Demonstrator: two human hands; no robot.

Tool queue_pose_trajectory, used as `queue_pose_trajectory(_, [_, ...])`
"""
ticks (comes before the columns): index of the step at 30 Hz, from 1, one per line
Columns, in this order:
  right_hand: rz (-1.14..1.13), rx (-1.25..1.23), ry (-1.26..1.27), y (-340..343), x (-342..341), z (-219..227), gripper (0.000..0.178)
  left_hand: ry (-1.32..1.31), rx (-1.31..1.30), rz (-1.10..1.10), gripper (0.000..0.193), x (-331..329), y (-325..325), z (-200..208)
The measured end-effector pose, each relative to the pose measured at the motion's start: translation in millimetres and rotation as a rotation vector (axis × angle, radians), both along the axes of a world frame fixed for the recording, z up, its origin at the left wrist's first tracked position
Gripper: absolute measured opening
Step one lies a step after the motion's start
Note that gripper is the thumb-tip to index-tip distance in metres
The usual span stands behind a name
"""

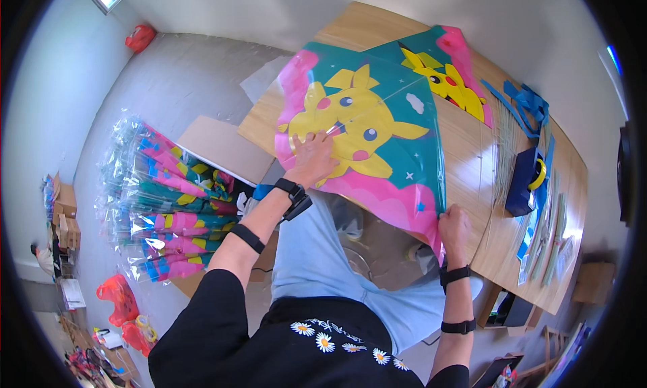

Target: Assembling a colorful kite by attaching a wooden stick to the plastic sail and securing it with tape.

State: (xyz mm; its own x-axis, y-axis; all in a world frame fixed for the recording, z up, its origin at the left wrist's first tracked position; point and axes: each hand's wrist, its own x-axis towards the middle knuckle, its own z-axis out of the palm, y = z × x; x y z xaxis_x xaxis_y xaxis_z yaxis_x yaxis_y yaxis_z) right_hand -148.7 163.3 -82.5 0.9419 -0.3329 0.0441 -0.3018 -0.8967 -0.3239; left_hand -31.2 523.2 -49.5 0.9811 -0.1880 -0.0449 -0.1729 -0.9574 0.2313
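A large kite sheet (411, 162) of shiny film lies over the near part of the table, teal and pink with a yellow cartoon creature printed on it. My left hand (313, 159) rests flat on its left half, fingers spread. At the near right corner, my right hand (453, 230) is closed in a fist on the sheet's edge, and a pink tip hangs below it. A second kite sheet (465, 58) with the same print lies on the table, partly beneath the first. A faint straight line, perhaps a rod or fold, runs across the front sheet.
On the wooden table (566, 253), a dark blue tape dispenser (521, 186) with yellow tape stands right of the sheets. Thin rods (502, 152) and blue strips (529, 108) lie around it. Several bagged, folded kites (182, 219) fill a cardboard box left of my legs. Red bags (118, 300) sit on the floor.
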Motion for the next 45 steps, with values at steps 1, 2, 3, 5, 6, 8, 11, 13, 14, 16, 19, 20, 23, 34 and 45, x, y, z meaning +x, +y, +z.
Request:
queue_pose_trajectory(1, [-0.006, -0.034, -0.037, -3.7, 1.5, -0.6, 0.015, 0.036, 0.03, -0.026, 0.059, -0.5, 1.7, 1.9])
queue_pose_trajectory(2, [-0.019, -0.025, 0.002, -8.4, 3.3, 0.0, 0.015, 0.044, 0.049, -0.064, 0.06, -1.2, 3.7, 3.4])
queue_pose_trajectory(3, [-0.013, -0.072, -0.048, -13.2, 4.5, 1.9, 0.012, 0.074, 0.058, -0.06, 0.06, -2.8, 6.4, 4.4])
queue_pose_trajectory(5, [-0.012, -0.123, -0.096, -23.6, 9.2, 11.9, 0.009, -0.019, 0.049, -0.227, 0.055, -7.5, 8.7, 4.6])
queue_pose_trajectory(6, [-0.054, -0.033, -0.103, -31.6, 13.5, 22.2, 0.008, -0.04, 0.045, -0.235, 0.055, -11.2, 5.7, 3.1])
queue_pose_trajectory(8, [-0.089, -0.034, -0.171, -43.2, 29.3, 50.1, 0.005, -0.03, 0.1, -0.4, 0.066, -23.7, -2.9, -0.2])
queue_pose_trajectory(11, [0.041, -0.378, -0.484, -46.8, 67.5, 107.5, 0.002, 0.025, -0.043, -0.604, 0.066, -38.1, -26.9, -4.6])
queue_pose_trajectory(13, [0.083, -0.633, -0.498, -40.0, 104.7, 150.5, 0.011, 0.085, -0.135, -0.741, 0.067, -37.3, -64.3, -8.6])
queue_pose_trajectory(14, [0.184, -0.73, -0.609, -35.4, 125.9, 172.2, 0.019, 0.118, -0.16, -0.792, 0.065, -33.0, -88.4, -10.7])
queue_pose_trajectory(16, [0.316, -0.856, -0.727, -22.2, 160.1, 204.2, 0.033, 0.132, -0.192, -0.864, 0.064, -21.7, -141.6, -15.1])
queue_pose_trajectory(19, [0.349, -0.776, -0.796, 1.3, 173.8, 204.4, 0.038, -0.05, -0.197, -0.842, 0.063, 16.9, -207.5, -19.4])
queue_pose_trajectory(20, [0.365, -0.662, -0.83, 5.8, 174.3, 195.7, 0.037, -0.085, -0.11, -0.783, 0.062, 35.0, -225.5, -20.9])
queue_pose_trajectory(23, [0.362, -0.246, -0.695, 17.7, 131.8, 137.4, 0.035, -0.088, -0.2, -0.557, 0.052, 82.3, -256.7, -24.2])
queue_pose_trajectory(34, [0.709, 0.13, -0.163, 122.5, 12.1, 0.6, 0.056, 0.233, -0.097, -0.427, 0.042, 164.5, -202.6, 2.5])
queue_pose_trajectory(45, [0.278, -0.325, -0.137, -5.7, 34.2, 16.6, 0.047, -0.276, -0.009, -0.475, 0.029, 125.2, -138.4, -12.4])
